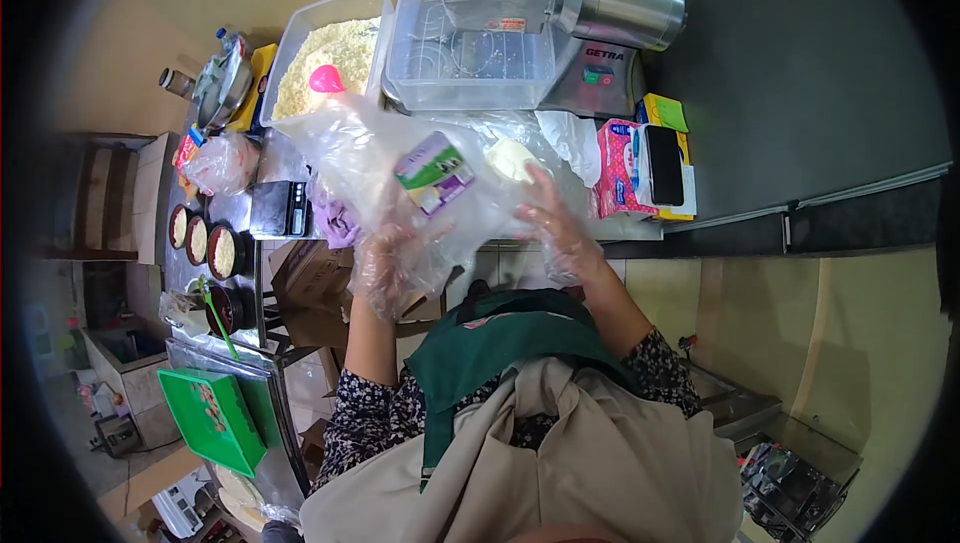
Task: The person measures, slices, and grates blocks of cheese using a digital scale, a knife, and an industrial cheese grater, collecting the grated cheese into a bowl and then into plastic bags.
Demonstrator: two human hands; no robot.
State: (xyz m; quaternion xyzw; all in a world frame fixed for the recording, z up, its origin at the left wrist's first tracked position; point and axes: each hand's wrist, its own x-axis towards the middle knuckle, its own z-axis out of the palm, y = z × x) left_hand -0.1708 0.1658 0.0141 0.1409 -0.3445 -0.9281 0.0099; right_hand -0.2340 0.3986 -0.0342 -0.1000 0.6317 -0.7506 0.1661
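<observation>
Both my hands wear clear plastic gloves. My left hand [385, 258] is at the lower left side of a large clear plastic bag [350, 148], its fingers wrapped round the film. A purple and green label [435, 175] shows on the bag. To the right, my right hand [560, 228] has its fingers spread beside the bag, with nothing visible in it. Just above its fingertips, a white lump [512, 158] lies on the plastic-covered table. Behind the bag stands a tub of pale crumbly flour [345, 53] with a pink scoop [326, 79] in it.
An empty clear bin [470, 83] stands under a metal machine [620, 3]. Right of it are a pink box [618, 168] and a phone [666, 165]. A black scale [278, 210], small bowls [223, 250] and a green tray [210, 421] are at the left.
</observation>
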